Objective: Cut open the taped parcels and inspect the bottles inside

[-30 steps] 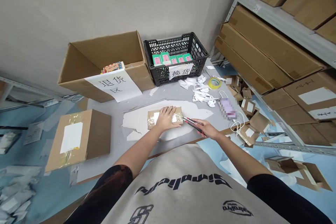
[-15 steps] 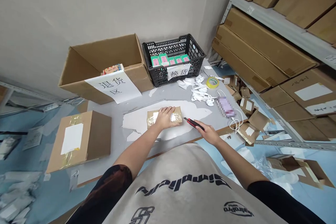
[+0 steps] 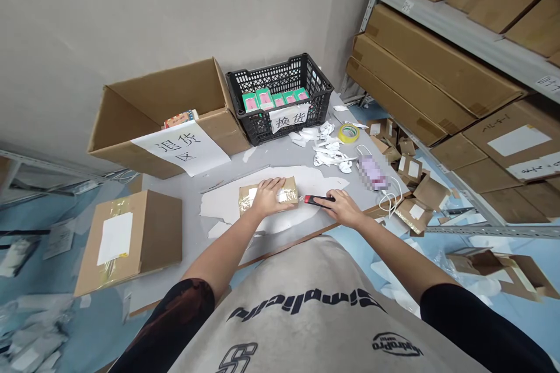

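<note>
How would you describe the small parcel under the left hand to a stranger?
On the grey table, before the black crate, lies a white sheet. The small parcel rests on it under the left hand, with the red knife in the right hand at its end. Unlike other boxes, it is flat and wrapped in glossy tape.

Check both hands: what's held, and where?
Right hand holds the cutter by its rear end, tip toward the parcel. Left hand presses flat on the parcel's top, not gripping.
</note>
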